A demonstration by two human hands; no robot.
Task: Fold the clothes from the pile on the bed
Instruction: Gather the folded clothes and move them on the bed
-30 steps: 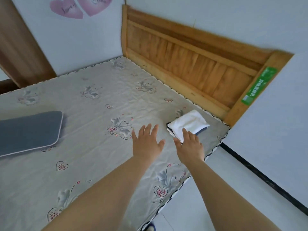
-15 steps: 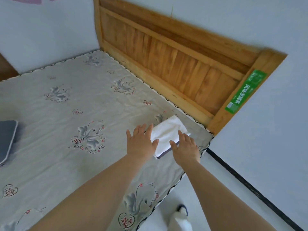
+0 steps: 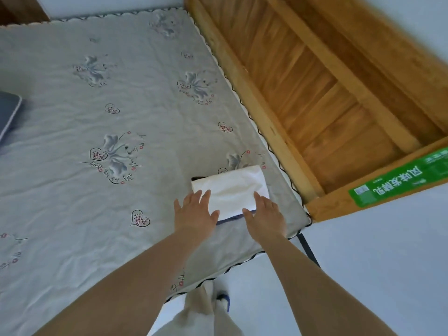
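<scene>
While the folded white cloth [image 3: 230, 190] lies near the headboard [image 3: 315, 98], left hand [image 3: 195, 213] and right hand [image 3: 265, 215] press it, fingers flat.

The folded garment [image 3: 230, 189] is smooth, matt white cloth with a dark cloth edge showing beneath. The bed [image 3: 72, 190] cover is matt, lightly creased printed fabric. At two o'clock, the headboard [image 3: 315, 93] is varnished wood with visible grain, bearing a glossy green sticker [image 3: 397, 178].
</scene>
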